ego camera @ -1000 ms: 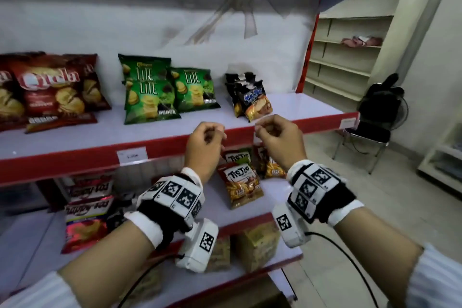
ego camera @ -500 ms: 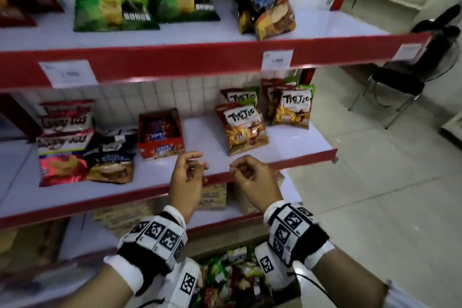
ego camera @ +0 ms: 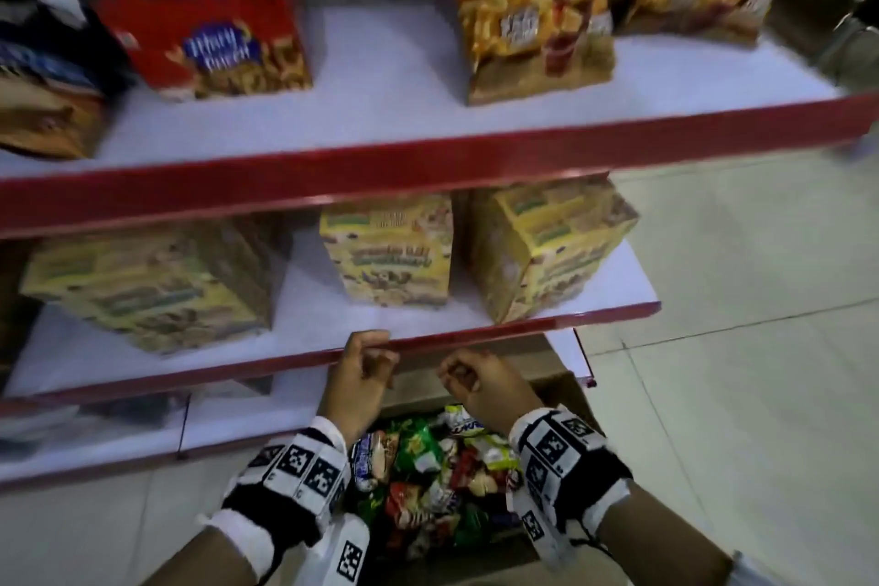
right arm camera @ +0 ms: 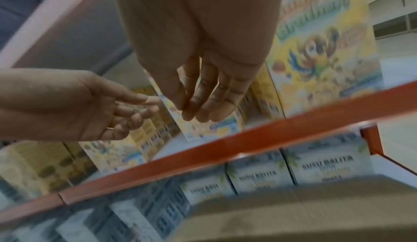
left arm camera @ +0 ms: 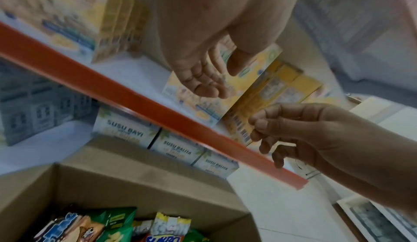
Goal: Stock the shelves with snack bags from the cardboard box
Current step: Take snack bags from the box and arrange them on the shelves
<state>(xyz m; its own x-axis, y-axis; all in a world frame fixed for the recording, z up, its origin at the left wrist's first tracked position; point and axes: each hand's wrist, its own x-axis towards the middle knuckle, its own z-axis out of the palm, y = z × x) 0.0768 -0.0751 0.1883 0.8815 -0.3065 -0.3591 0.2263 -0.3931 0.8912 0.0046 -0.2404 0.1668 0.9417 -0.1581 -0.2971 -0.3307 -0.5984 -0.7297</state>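
An open cardboard box (ego camera: pixel 563 390) stands on the floor against the shelving, full of mixed snack bags (ego camera: pixel 428 476). In the left wrist view the box (left arm camera: pixel 135 174) shows green, blue and white bags (left arm camera: pixel 112 228) at the bottom. My left hand (ego camera: pixel 364 371) hovers above the box by the red front edge of a low shelf (ego camera: pixel 475 335), fingers loosely curled and holding nothing. My right hand (ego camera: pixel 468 378) hangs beside it, also empty. The right wrist view shows the right hand (right arm camera: pixel 203 106) with relaxed, nearly straight fingers and the left hand (right arm camera: pixel 126 113) to its left.
Yellow cereal boxes (ego camera: pixel 385 252) fill the low shelf. The shelf above carries orange snack bags (ego camera: pixel 532 14) and a red display box (ego camera: pixel 214 43), with bare white board between them. White milk cartons (left arm camera: pixel 171 149) line the bottom shelf. Tiled floor (ego camera: pixel 737 347) lies to the right.
My view has dropped from the upper shelves to the lowest ones and the box. Both hands have come down with it, from the top shelf edge to just above the box, still empty.
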